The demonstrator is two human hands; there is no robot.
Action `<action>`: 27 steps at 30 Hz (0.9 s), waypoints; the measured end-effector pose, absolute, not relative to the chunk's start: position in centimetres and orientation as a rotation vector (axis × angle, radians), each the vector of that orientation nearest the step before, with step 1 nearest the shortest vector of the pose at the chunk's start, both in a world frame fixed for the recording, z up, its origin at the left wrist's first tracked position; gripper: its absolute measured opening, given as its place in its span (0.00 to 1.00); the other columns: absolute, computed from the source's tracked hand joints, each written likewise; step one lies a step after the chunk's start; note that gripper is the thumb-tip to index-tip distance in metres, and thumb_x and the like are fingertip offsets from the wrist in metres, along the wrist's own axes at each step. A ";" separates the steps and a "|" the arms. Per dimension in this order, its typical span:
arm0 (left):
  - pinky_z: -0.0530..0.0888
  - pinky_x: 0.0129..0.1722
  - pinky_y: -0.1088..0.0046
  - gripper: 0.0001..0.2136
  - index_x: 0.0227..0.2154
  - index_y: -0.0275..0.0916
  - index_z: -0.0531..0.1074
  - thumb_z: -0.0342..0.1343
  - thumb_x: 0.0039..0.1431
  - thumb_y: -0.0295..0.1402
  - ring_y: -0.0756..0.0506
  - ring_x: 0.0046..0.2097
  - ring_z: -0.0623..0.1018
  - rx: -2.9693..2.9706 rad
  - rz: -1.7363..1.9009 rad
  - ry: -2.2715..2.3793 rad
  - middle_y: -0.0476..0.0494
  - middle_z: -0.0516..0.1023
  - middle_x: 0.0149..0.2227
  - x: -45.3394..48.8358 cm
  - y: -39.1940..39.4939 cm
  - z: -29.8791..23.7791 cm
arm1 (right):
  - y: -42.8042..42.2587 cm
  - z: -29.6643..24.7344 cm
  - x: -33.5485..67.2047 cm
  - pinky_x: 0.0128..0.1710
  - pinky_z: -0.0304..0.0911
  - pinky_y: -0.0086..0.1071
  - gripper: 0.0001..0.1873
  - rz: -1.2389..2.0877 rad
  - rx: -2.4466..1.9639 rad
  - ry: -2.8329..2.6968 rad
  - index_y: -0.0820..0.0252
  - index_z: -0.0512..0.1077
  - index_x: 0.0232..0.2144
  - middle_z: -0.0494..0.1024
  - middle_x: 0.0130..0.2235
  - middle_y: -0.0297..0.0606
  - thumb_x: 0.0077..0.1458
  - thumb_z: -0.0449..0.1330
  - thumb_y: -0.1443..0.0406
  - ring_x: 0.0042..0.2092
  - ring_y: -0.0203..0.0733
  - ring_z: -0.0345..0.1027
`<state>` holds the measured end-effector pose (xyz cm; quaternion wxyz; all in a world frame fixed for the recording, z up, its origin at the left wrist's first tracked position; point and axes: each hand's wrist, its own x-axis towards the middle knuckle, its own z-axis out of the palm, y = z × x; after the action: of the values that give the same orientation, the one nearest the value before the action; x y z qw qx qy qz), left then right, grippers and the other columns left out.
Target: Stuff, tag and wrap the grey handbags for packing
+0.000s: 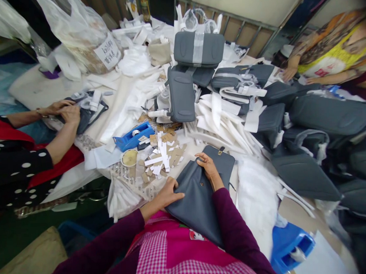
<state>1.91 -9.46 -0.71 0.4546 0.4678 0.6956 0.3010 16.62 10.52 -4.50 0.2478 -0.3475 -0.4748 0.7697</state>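
A grey leather bag [198, 197] lies in front of me, partly on my lap and partly on the table edge. My left hand [167, 194] grips its left edge, fingers curled over the leather. My right hand [208, 167] rests on the upper part of the bag near the flap, fingers bent and pressing on it. A small gold clasp [221, 151] shows at the bag's top.
Small card and white paper pieces [161, 156] lie just beyond, with a blue tape dispenser [130, 137]. Several grey bags [304, 118] and white strips [222, 122] cover the table. One person's hands [63, 110] work at the left; another person [335, 55] sits far right.
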 end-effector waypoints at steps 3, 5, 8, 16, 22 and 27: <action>0.63 0.35 0.70 0.19 0.29 0.39 0.62 0.62 0.46 0.48 0.47 0.34 0.65 1.201 0.746 1.768 0.50 0.63 0.31 1.9 -5.8 -0.8 | 10.3 -4.8 16.4 0.31 0.62 0.30 0.21 2.122 -0.925 -1.260 0.53 0.71 0.39 0.72 0.30 0.30 0.40 0.69 0.60 0.28 0.36 0.64; 0.63 0.34 0.71 0.18 0.25 0.39 0.62 0.63 0.45 0.46 0.47 0.32 0.65 1.230 0.733 1.775 0.51 0.63 0.28 1.9 -3.6 -1.1 | 10.3 -4.6 16.1 0.30 0.62 0.30 0.22 2.144 -0.914 -1.259 0.53 0.70 0.40 0.71 0.29 0.29 0.40 0.68 0.59 0.27 0.36 0.64; 0.65 0.36 0.70 0.16 0.19 0.39 0.60 0.62 0.46 0.41 0.46 0.32 0.67 1.288 0.718 1.773 0.51 0.63 0.26 2.1 -1.7 -1.4 | 10.6 -3.2 16.2 0.33 0.64 0.32 0.22 2.064 -0.903 -1.441 0.54 0.70 0.42 0.72 0.29 0.30 0.42 0.66 0.60 0.29 0.37 0.65; 0.66 0.54 0.60 0.11 0.35 0.39 0.73 0.58 0.48 0.37 0.39 0.49 0.71 1.297 0.981 1.730 0.40 0.72 0.44 3.3 -2.2 -2.6 | 6.3 1.2 27.8 0.54 0.59 0.42 0.18 0.890 -1.455 -1.353 0.58 0.71 0.46 0.72 0.49 0.43 0.53 0.53 0.63 0.50 0.45 0.65; 0.64 0.57 0.58 0.17 0.40 0.38 0.74 0.59 0.48 0.41 0.38 0.52 0.72 1.184 1.014 1.715 0.38 0.74 0.48 4.1 -2.2 -3.4 | -1.2 -0.9 30.9 0.49 0.64 0.42 0.21 1.157 -1.671 -0.972 0.60 0.71 0.46 0.75 0.46 0.47 0.51 0.56 0.59 0.46 0.47 0.69; 0.71 0.50 0.59 0.24 0.45 0.37 0.72 0.62 0.45 0.44 0.38 0.46 0.76 0.970 0.963 1.685 0.39 0.77 0.45 4.6 -2.7 -1.8 | -2.0 0.4 28.9 0.55 0.60 0.44 0.27 1.078 -1.751 -1.131 0.59 0.70 0.50 0.72 0.52 0.46 0.47 0.62 0.57 0.53 0.51 0.66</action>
<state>4.64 -2.72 -1.79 0.4668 0.3954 0.6867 0.3926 28.87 -1.98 0.39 0.3869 -0.6881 -0.4445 0.4234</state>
